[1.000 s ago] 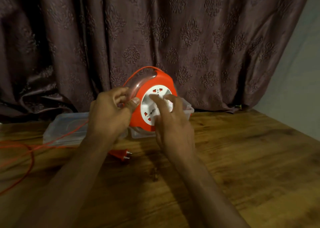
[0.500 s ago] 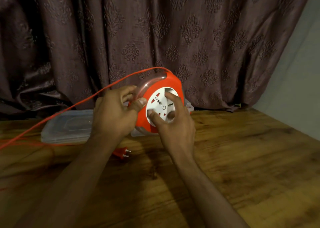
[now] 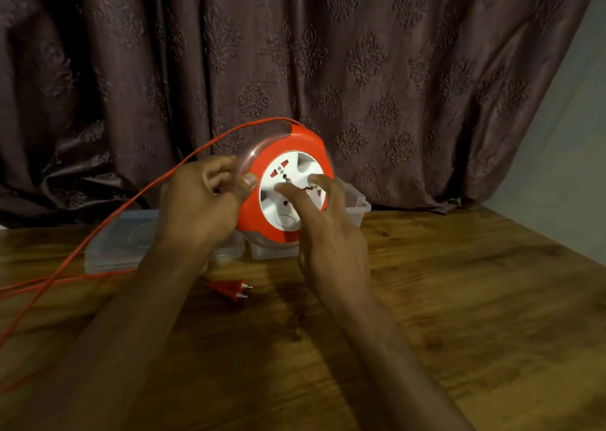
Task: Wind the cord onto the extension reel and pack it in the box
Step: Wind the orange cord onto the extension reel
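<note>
Head view: saw the extension reel held up on its edge near the back edge of the table, over or in front of the box; could not tell which. Gripped at its clear rim by the left hand, fingers curled round and thumb pressed on the orange face, likely to stop the case from spinning. Touched on the white middle by the right hand, fingers spread and only a little bent, tips on the disc, holding nothing, likely to turn it and pull cord in.

Saw the cord run from the top of the reel down to the left edge of the table, with lots loose there, so winding looked far from done. Saw the plug flat on the table below the left wrist. Saw the lid flat just left of the box, off so the reel could go in later. Behind it all, a dark curtain.
</note>
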